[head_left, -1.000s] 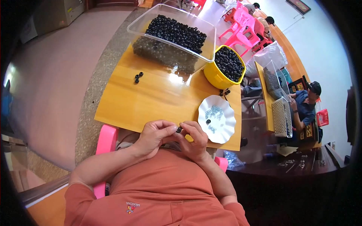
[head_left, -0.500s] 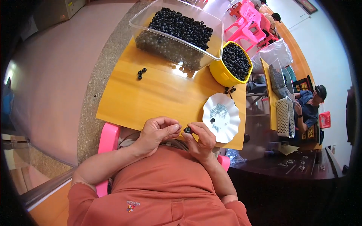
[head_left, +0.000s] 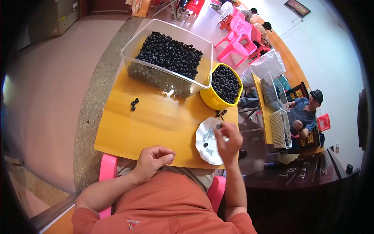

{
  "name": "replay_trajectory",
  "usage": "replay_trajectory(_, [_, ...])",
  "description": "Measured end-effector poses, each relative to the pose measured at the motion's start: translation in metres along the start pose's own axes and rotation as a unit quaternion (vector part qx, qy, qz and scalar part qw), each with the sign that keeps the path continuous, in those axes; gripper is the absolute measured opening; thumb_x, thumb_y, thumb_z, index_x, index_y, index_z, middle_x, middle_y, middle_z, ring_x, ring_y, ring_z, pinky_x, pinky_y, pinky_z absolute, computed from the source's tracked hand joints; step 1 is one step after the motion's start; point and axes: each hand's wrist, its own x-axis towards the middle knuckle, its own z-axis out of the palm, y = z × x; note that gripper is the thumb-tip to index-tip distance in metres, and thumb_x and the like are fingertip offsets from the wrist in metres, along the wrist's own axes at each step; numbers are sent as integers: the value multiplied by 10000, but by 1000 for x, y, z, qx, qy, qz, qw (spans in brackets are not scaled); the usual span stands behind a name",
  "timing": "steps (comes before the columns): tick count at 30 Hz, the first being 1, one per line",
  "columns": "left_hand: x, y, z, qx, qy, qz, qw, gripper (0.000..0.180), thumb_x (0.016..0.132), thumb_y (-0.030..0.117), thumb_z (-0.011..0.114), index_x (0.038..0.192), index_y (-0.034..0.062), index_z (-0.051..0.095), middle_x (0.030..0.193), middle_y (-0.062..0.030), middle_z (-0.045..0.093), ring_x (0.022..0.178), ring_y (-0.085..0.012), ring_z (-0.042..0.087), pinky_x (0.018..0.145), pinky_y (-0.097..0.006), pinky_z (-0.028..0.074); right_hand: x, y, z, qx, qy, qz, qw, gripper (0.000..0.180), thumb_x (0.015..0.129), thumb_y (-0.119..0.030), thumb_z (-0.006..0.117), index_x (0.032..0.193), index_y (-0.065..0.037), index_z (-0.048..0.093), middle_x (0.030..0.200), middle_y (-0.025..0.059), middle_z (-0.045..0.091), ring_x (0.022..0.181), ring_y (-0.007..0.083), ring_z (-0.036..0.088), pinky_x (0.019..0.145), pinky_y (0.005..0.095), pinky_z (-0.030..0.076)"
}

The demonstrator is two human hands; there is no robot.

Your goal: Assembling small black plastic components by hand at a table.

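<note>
My right hand [head_left: 230, 142] is raised over the right side of a white wavy-rimmed plate [head_left: 202, 158]. A small round black part [head_left: 219, 126] is at its fingertips, pinched between thumb and fingers. Tiny clear-grey pieces [head_left: 209, 137] lie scattered on the plate, with another black ring-shaped part [head_left: 205, 144] among them. At the table's near edge my left hand [head_left: 154, 162] is closed, its thumb against the curled fingers. Whatever it holds, if anything, is too small to make out.
A clear plastic bin [head_left: 128, 56] heaped with black rings stands at the back of the wooden table [head_left: 156, 126]. Beside it is a full yellow tub [head_left: 210, 98]. Loose black parts [head_left: 133, 104] lie at left, others [head_left: 221, 113] by the tub. A co-worker [head_left: 304, 113] sits at right.
My right hand has moved right and away from me, from beside the left hand to over the plate, carrying the black part. The left hand stays near the table edge. The view has shifted.
</note>
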Motion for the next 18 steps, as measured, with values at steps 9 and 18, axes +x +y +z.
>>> replay_trajectory(9, [7,2,1,93,-12,6,996,169,879,61,651,1024,-25,646,930,-56,667,844,-103,627,791,-243,523,108,129,-27,-115,-62,67,989,275,817,-66,695,1064,41,636,782,33,621,588,78,559,512,225,453])
replay_trajectory(18, [14,4,7,180,-4,65,982,139,854,28,657,986,-14,653,956,-49,659,857,-90,614,771,-225,503,135,147,-45,-30,-45,150,987,274,859,-95,674,1094,42,641,799,32,624,568,55,545,411,203,425])
